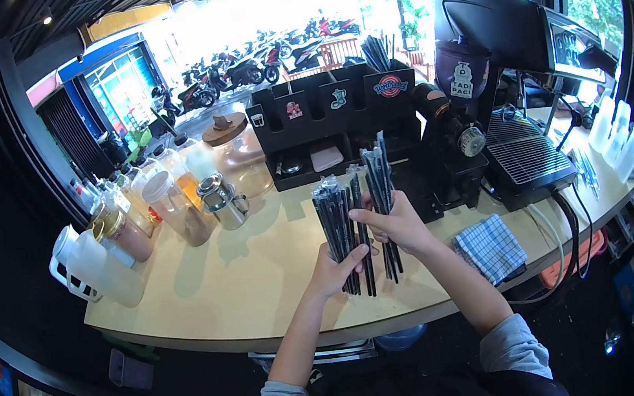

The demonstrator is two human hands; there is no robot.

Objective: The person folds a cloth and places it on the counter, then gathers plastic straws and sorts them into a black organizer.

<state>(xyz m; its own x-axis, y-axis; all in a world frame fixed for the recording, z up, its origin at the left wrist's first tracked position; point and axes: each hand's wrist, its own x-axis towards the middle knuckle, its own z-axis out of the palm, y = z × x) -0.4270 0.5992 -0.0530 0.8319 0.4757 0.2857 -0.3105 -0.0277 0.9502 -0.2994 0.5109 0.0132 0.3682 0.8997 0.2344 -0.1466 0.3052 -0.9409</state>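
Observation:
Over the front of the wooden counter (258, 300), my left hand (336, 273) is closed around a bundle of black straws (333, 216) in clear plastic wrappers. My right hand (398, 226) grips a second bundle of wrapped straws (377, 171), just right of the first. Both bundles stand roughly upright and close together, with a few straws between the two hands. Parts of the fingers are hidden behind the straws. Behind my hands is a black organizer (340, 128), with more dark straws (378, 54) standing in its right end.
On the left stand plastic pitchers (108, 267), several jars and a metal drip filter (215, 193) on a cup. At right are a coffee grinder (461, 85), an espresso machine (525, 149) and a checked cloth (489, 246). The counter's front edge (272, 344) curves before me.

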